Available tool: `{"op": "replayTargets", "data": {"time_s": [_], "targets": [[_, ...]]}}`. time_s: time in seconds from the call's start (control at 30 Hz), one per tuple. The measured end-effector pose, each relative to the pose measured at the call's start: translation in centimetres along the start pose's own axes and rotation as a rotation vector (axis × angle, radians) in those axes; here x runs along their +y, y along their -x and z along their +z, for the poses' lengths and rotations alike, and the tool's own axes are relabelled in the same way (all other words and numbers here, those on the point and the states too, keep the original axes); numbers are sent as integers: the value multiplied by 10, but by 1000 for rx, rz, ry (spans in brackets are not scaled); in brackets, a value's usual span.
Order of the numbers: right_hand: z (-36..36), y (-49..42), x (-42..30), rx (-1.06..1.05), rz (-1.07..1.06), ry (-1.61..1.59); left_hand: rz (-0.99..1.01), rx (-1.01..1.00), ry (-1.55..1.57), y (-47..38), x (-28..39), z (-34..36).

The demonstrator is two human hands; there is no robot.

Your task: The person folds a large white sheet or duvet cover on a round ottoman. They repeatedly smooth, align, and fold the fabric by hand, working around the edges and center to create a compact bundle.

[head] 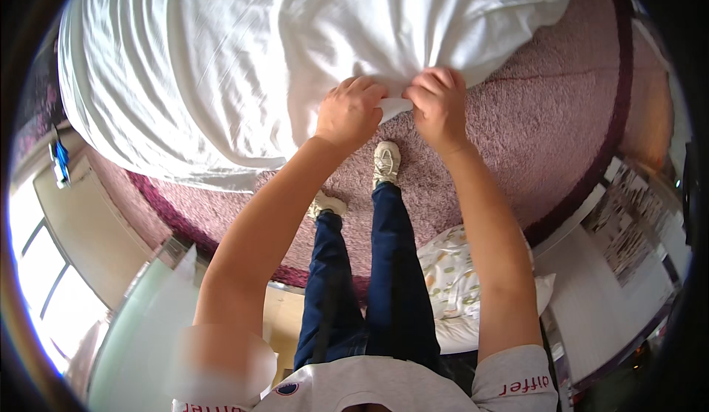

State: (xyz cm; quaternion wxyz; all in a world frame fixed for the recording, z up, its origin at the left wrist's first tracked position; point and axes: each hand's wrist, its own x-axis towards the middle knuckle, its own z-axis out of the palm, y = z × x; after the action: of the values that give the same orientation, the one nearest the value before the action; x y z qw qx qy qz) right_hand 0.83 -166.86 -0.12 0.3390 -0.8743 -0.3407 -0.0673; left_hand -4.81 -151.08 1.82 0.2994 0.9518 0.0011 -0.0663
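A large white sheet (238, 57), glossy and creased, spreads over the top and left of the view, and its edge falls over the pink carpet. My left hand (353, 110) grips that edge near the middle. Just to the right, my right hand (437, 104) pinches the same edge, with a short folded strip of fabric stretched between the two hands. Folds fan upward from my fingers. What lies beneath the sheet is hidden.
A pink carpet (532, 135) with a dark border surrounds my light shoes (386, 161). A pillow with a leaf-like print (451, 271) lies behind me at the right. A pale-topped table (587, 279) stands at the far right, a greenish panel (144, 312) at lower left.
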Motion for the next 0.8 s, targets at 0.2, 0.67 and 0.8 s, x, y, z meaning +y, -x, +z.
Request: {"op": "replayTargets", "data": {"time_s": [0.2,0.67,0.8], "targets": [[33,42,-19,667,1046,-933,58,66,-96,-15,26,7],[5,20,-36,718,1031,-1769,132,-9,36,-22,29,4],[5,21,-58,813,1019,-1612,-160,-155,505,-34,14,1]]}}
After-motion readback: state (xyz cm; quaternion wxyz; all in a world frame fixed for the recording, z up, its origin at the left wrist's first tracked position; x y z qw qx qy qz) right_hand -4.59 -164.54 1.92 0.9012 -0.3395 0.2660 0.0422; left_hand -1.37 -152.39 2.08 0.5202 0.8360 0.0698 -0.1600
